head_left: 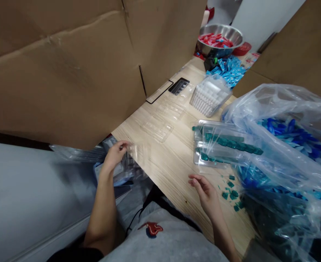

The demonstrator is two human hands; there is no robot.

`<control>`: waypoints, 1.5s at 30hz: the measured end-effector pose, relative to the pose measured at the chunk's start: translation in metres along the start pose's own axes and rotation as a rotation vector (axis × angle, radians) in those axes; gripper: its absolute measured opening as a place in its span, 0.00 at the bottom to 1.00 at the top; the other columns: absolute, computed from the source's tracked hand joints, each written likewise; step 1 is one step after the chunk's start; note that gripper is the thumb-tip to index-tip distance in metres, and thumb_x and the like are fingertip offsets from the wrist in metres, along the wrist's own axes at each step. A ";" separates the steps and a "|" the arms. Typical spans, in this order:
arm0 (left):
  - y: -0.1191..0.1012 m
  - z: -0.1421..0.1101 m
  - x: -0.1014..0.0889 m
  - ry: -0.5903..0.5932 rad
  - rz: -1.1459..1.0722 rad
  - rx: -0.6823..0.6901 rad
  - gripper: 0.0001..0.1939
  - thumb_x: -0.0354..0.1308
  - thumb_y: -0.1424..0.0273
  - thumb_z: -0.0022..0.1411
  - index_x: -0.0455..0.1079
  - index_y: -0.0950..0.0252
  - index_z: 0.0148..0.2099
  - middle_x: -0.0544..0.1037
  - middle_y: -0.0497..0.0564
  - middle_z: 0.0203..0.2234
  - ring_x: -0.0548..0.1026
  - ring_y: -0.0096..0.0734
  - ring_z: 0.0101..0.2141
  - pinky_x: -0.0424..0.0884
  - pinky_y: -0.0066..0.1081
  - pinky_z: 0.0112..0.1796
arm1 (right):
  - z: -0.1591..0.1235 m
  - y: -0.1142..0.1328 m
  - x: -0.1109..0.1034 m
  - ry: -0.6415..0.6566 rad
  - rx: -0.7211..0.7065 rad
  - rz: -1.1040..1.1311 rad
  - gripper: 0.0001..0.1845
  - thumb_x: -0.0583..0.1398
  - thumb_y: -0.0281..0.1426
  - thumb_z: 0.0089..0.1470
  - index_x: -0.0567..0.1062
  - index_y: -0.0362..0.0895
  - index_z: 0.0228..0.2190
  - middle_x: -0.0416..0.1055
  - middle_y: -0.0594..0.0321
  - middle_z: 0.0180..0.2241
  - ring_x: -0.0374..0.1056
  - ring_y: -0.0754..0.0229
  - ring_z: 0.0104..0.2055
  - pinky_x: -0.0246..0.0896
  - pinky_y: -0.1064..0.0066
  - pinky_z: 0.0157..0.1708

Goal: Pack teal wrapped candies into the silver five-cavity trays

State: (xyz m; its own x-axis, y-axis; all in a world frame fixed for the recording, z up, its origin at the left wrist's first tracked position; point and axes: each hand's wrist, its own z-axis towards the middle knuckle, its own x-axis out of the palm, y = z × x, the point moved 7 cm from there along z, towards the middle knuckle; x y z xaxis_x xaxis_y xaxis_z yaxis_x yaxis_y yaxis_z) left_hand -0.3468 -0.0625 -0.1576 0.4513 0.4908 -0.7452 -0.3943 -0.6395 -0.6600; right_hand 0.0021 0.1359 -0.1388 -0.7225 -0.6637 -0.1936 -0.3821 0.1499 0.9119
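My left hand (116,155) is at the table's left edge, its thumb and fingers pinched on a clear plastic tray (140,154). That tray is smeared by motion and reaches over the edge. Above the wood, my right hand (204,192) has loosely bent fingers and holds nothing that I can see. Small teal pieces (233,194) lie scattered just right of it. Beyond it, clear trays (200,157) carry rows of teal pieces (234,143). Another clear tray (160,131) lies flat on the table between my hands and the cardboard.
Tall cardboard (75,72) walls off the left side. A large plastic bag (294,98) with blue pieces crowds the right. Farther back are stacked clear trays (209,96), a black tray (179,86), blue packets (228,69) and a metal bowl (233,33) of red pieces.
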 end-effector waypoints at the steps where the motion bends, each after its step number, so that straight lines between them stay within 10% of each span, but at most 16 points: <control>1: -0.013 0.001 0.006 0.045 0.006 0.073 0.10 0.58 0.66 0.69 0.73 0.69 0.44 0.78 0.53 0.40 0.77 0.34 0.43 0.74 0.42 0.48 | 0.001 0.000 0.003 0.008 -0.005 -0.009 0.31 0.62 0.58 0.48 0.78 0.43 0.35 0.79 0.51 0.36 0.77 0.51 0.37 0.73 0.59 0.41; 7: -0.098 -0.007 0.087 0.243 0.085 0.486 0.03 0.62 0.71 0.64 0.75 0.67 0.38 0.77 0.53 0.47 0.72 0.39 0.54 0.64 0.51 0.60 | 0.001 0.003 0.016 0.064 -0.035 -0.076 0.28 0.60 0.55 0.51 0.79 0.42 0.36 0.78 0.51 0.36 0.76 0.50 0.39 0.71 0.60 0.40; 12: -0.111 -0.029 0.123 0.153 0.155 0.560 0.07 0.59 0.73 0.66 0.74 0.67 0.46 0.75 0.55 0.51 0.70 0.42 0.56 0.65 0.54 0.59 | -0.003 0.000 0.009 0.046 -0.043 -0.131 0.25 0.59 0.51 0.53 0.79 0.42 0.37 0.78 0.50 0.37 0.76 0.49 0.40 0.71 0.59 0.42; 19: -0.087 -0.017 0.102 -0.124 0.187 0.402 0.24 0.54 0.66 0.69 0.60 0.70 0.64 0.58 0.74 0.64 0.59 0.59 0.65 0.58 0.63 0.60 | 0.002 -0.004 0.016 0.069 -0.072 -0.154 0.22 0.58 0.48 0.56 0.79 0.43 0.37 0.79 0.53 0.34 0.76 0.52 0.38 0.72 0.65 0.37; 26: -0.117 0.022 0.108 -0.147 0.234 0.323 0.22 0.61 0.62 0.63 0.68 0.68 0.55 0.64 0.73 0.60 0.61 0.63 0.64 0.50 0.68 0.61 | 0.001 0.001 0.023 0.081 -0.101 -0.143 0.17 0.58 0.45 0.59 0.79 0.46 0.39 0.79 0.55 0.39 0.75 0.52 0.43 0.70 0.63 0.44; 32: -0.145 0.024 0.106 -0.049 0.211 0.381 0.05 0.56 0.74 0.61 0.72 0.67 0.39 0.72 0.68 0.51 0.67 0.58 0.58 0.52 0.65 0.62 | -0.003 -0.009 0.014 0.002 -0.064 -0.042 0.16 0.61 0.45 0.57 0.80 0.45 0.36 0.78 0.55 0.36 0.75 0.52 0.40 0.70 0.63 0.42; 40: -0.126 -0.013 0.014 0.235 0.004 0.513 0.08 0.51 0.68 0.64 0.72 0.59 0.41 0.68 0.55 0.58 0.69 0.38 0.59 0.70 0.39 0.56 | 0.038 -0.004 0.049 0.002 0.054 0.301 0.34 0.59 0.56 0.54 0.70 0.46 0.51 0.76 0.51 0.46 0.77 0.56 0.36 0.75 0.60 0.36; 45: -0.110 -0.012 0.002 0.485 -0.168 0.387 0.09 0.52 0.65 0.62 0.74 0.58 0.35 0.76 0.52 0.54 0.75 0.38 0.54 0.72 0.37 0.54 | 0.080 0.011 0.077 0.079 0.125 0.443 0.39 0.62 0.54 0.51 0.62 0.48 0.58 0.77 0.54 0.44 0.74 0.63 0.25 0.71 0.68 0.25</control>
State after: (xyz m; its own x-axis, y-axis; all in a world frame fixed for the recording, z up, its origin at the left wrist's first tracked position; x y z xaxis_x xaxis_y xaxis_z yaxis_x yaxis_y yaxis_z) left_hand -0.2931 0.0018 -0.0860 0.8071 0.1842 -0.5610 -0.5064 -0.2727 -0.8181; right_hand -0.1035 0.1448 -0.1723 -0.7879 -0.5683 0.2372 -0.1166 0.5159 0.8487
